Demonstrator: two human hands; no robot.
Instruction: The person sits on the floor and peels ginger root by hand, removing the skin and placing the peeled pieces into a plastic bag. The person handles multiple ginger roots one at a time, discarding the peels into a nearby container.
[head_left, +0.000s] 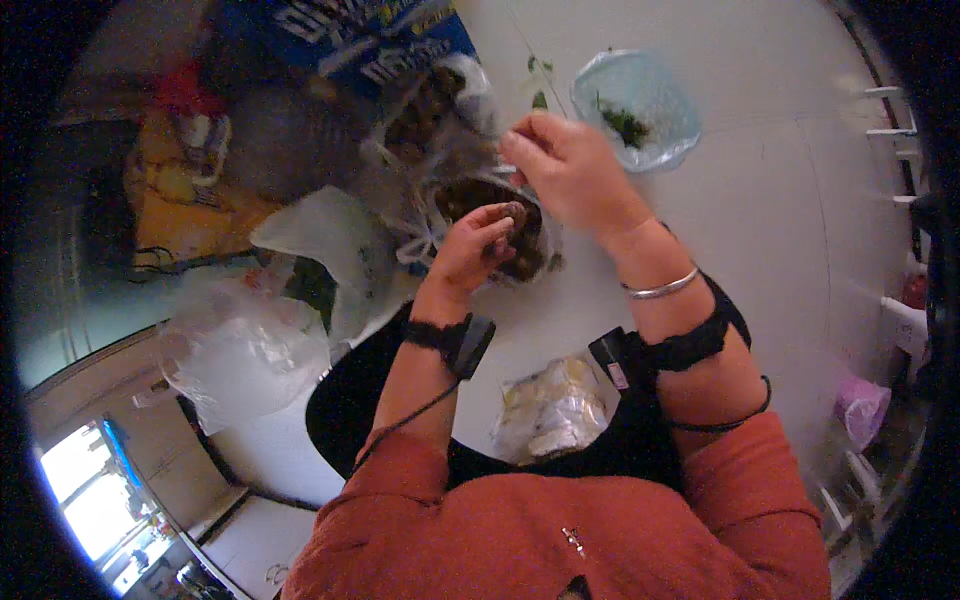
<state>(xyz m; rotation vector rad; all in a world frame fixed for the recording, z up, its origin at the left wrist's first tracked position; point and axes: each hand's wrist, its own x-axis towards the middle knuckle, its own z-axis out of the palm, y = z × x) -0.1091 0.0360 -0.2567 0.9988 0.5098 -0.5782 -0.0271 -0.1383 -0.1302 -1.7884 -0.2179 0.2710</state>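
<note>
My left hand (472, 244) pinches a small dark brownish-purple lump (513, 213), whose kind I cannot tell, between thumb and fingertips. Under it a clear plastic bag (553, 247) stands with its mouth spread, filled with dark brown lumps (529, 259). My right hand (566, 169) is raised up and to the right of the left, fingers curled with the tips together; whether anything thin is between them is too blurred to tell. Beyond the right hand is a basin lined with a pale blue plastic bag (675, 124), with green leafy bits (626, 124) in it.
Another bag of brown lumps (424, 112) lies behind, by a blue printed package (375, 37). Thin green sprigs (541, 97) lie near the basin. White and clear plastic bags (247, 360) are at left. A clear packet (555, 409) lies close to my body. A pink bag (862, 409) is far right.
</note>
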